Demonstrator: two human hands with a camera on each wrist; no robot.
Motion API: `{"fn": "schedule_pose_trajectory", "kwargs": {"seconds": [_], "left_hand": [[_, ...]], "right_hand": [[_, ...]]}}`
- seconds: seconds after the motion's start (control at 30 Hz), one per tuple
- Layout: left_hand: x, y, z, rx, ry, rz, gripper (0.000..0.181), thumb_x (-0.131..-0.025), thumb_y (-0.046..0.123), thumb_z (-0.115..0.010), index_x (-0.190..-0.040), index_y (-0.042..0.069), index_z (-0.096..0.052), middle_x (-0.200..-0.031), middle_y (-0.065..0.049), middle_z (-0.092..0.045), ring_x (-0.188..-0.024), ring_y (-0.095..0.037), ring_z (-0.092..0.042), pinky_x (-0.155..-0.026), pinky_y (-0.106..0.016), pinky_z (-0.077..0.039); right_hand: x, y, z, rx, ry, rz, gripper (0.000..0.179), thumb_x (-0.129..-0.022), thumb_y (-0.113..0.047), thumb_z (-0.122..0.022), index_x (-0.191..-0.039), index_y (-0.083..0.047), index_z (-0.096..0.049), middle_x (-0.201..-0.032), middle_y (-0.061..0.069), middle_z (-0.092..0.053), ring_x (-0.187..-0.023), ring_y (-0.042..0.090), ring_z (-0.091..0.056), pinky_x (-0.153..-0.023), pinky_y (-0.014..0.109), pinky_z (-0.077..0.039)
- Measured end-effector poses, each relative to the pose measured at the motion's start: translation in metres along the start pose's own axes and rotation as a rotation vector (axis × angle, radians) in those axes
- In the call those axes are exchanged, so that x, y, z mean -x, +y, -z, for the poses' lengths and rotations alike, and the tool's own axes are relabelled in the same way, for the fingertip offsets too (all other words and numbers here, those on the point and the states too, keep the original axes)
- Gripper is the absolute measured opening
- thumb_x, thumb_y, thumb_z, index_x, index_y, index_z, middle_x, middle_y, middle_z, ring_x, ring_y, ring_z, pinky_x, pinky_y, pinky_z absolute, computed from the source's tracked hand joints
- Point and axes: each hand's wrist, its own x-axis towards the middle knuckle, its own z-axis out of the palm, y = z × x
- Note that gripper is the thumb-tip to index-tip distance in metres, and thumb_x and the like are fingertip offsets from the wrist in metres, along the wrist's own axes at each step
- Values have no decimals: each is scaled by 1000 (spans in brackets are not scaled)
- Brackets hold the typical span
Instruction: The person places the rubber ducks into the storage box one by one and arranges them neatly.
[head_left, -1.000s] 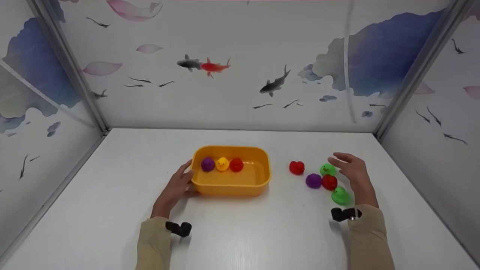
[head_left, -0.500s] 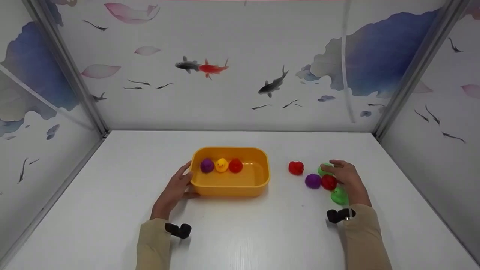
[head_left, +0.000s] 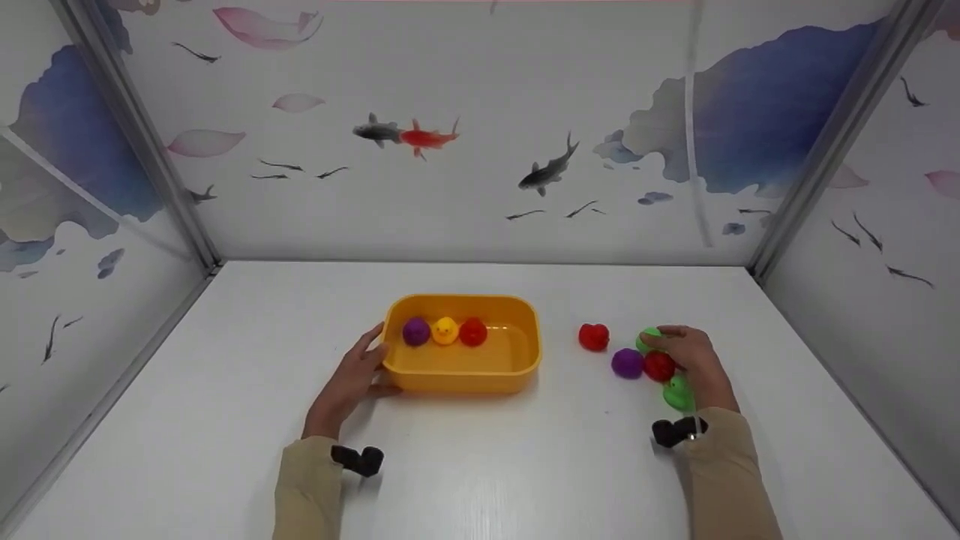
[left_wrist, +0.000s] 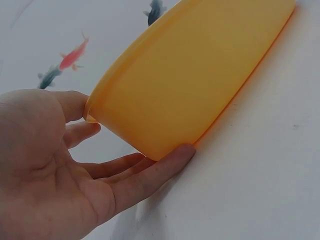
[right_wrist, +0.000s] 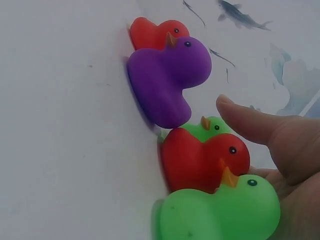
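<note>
White panels printed with fish (head_left: 546,168), pink petals (head_left: 205,143) and blue blots (head_left: 765,109) stand around my white table (head_left: 480,465), with grey metal posts (head_left: 146,142) at the back corners. The tabletop is smooth, with a soft sheen towards me.

In the middle sits a rectangular orange-yellow plastic tub (head_left: 457,382), upright on the table. Lined up in its left and middle part, from left to right, are a round purple toy (head_left: 416,331), a yellow duck (head_left: 445,331) and a round red toy (head_left: 473,331). The tub has rounded corners, smooth walls and a slightly projecting rim; light glints off its floor.

My left hand (head_left: 349,382) rests at the tub's left end, fingers spread and relaxed, one at the rim, the thumb laid along the foot of the near wall.

Outside the tub, to its right, is a cluster of smooth, rubbery-looking ducks with round heads, orange beaks and dark eyes: a red duck (head_left: 593,337) apart from the rest, a purple duck (head_left: 627,363), a second red duck (head_left: 659,366) beside it, a green duck nearest me (head_left: 677,394) and a far green duck (head_left: 648,340) behind the second red one. My right hand (head_left: 699,366) is at that far duck, thumb extended over it; its other fingers are mostly hidden, so I cannot tell whether they grip it.
</note>
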Motion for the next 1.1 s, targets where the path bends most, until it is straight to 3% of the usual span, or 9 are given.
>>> {"fn": "schedule_pose_trajectory", "kwargs": {"seconds": [0.43,0.73,0.9,1.1], "left_hand": [[-1,-2,1,40,-12,-24,56,-108,37,-41,-160,32,-22,-155,-14,-45,-125,-29,-60,-95,-42,-59],[0,-1,1,27,3,-24,56,-108,38,-42,-160,32,-23,-155,-13,-47,-123,-28,-60,-94,-41,-60],[1,-2,1,15,-3,-33,56,-108,38,-41,-160,31,-22,-156,-14,-45,-126,-30,-59,-95,-41,-59],[0,-1,1,0,-1,-27,57,-107,39,-43,-159,33,-23,-155,-12,-46,-126,-28,-59,-94,-39,-59]], "right_hand": [[1,-1,-4,7,70,-6,69,-96,-35,-65,-149,1,-40,-156,28,-34,-144,42,-34,-118,50,-38],[0,-5,-5,6,88,-15,67,-96,-38,-64,-148,0,-43,-154,26,-38,-137,37,-40,-114,47,-41],[5,-11,-3,-19,74,18,70,-96,-42,-63,-150,-1,-41,-155,24,-39,-143,40,-36,-119,51,-36],[11,-23,-2,38,64,45,73,-96,-46,-62,-151,-3,-39,-155,24,-40,-144,43,-34,-121,57,-31]]}}
